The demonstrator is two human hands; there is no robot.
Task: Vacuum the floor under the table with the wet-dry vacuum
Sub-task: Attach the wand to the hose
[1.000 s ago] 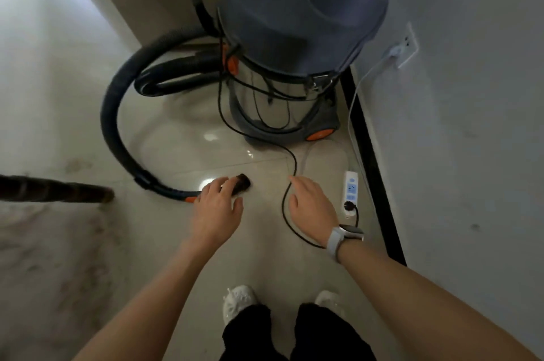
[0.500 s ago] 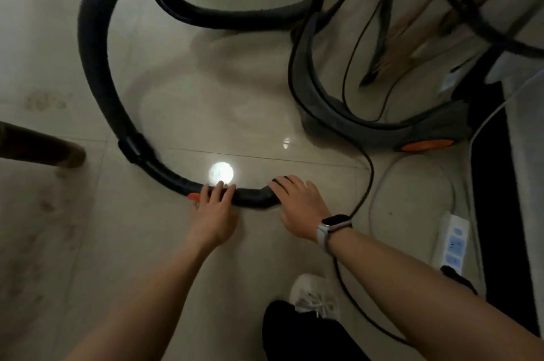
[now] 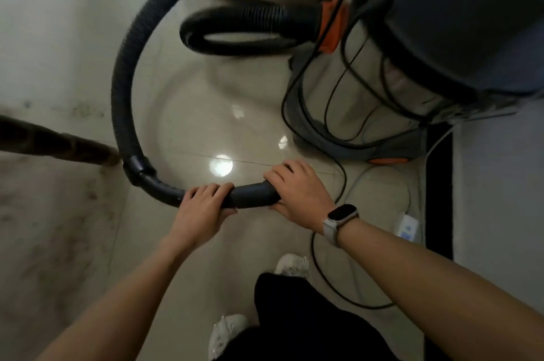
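Hose end gripped in both hands, near the floor.

I hold the smooth, rigid, curved nozzle tube (image 3: 250, 195) crosswise: left hand (image 3: 203, 207) curls over its middle, right hand (image 3: 297, 192) wraps its open end. Ribbed black hose (image 3: 123, 77) loops left and back to the vacuum canister (image 3: 412, 45) ahead-right. Dark table leg (image 3: 59, 142) lies left.

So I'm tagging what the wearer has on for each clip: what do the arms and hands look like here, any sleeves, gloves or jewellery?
Both forearms are bare, with no sleeves in view and no gloves. The left hand shows no rings and nothing on its wrist. The right hand also has no visible rings; its wrist carries a smartwatch with a dark rectangular face and a white band.
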